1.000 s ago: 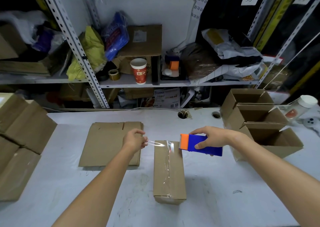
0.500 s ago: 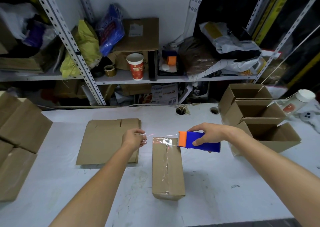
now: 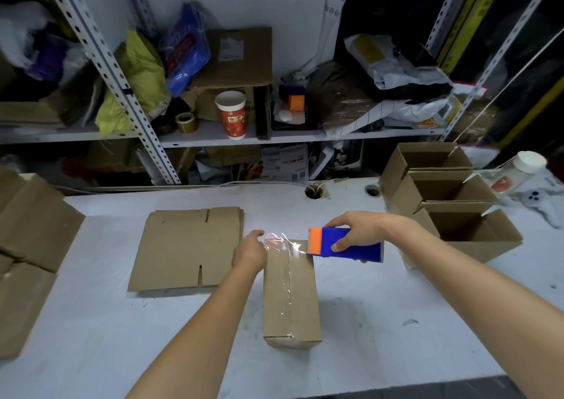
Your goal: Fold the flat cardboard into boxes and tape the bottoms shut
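A folded cardboard box (image 3: 290, 295) lies on the white table (image 3: 91, 322) with a strip of clear tape along its centre seam. My right hand (image 3: 358, 231) grips a blue tape dispenser with an orange end (image 3: 345, 243) just above the box's far end. A stretch of clear tape (image 3: 280, 241) runs from the dispenser to my left hand (image 3: 248, 250), which pinches its loose end at the box's far left corner. A stack of flat cardboard blanks (image 3: 189, 246) lies to the left of the box.
Three open folded boxes (image 3: 464, 224) stand in a row at the right. More cardboard (image 3: 27, 246) is piled at the table's left edge. A white-capped bottle (image 3: 515, 173) lies far right. Cluttered metal shelves with a red paper cup (image 3: 233, 115) stand behind the table.
Both hands have come down and closer together over the box's far end. The tape between them has shortened and now lies near the box top. The view has tilted slightly down.
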